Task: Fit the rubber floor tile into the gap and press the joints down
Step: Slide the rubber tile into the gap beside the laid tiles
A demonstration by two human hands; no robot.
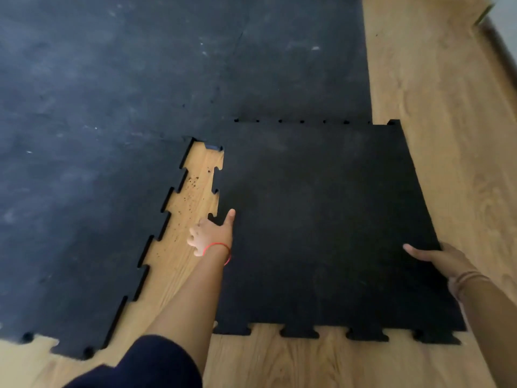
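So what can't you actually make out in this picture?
- Left hand, head view: its fingers curl at the tile edge; how far they reach under is hidden.
- Right hand: fingers disappear behind the tile's right edge.
- Far joint: black on black, so whether the tabs are seated is unclear.
- Laid mat: cut off by the left and top edges.
- Specks on the floor: too small to identify.

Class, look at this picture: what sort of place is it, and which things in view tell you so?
Probably an indoor room being fitted out as a home gym or playroom: interlocking black rubber mats cover much of a wood-look floor, and two hands hold a loose tile beside the uncovered strip.
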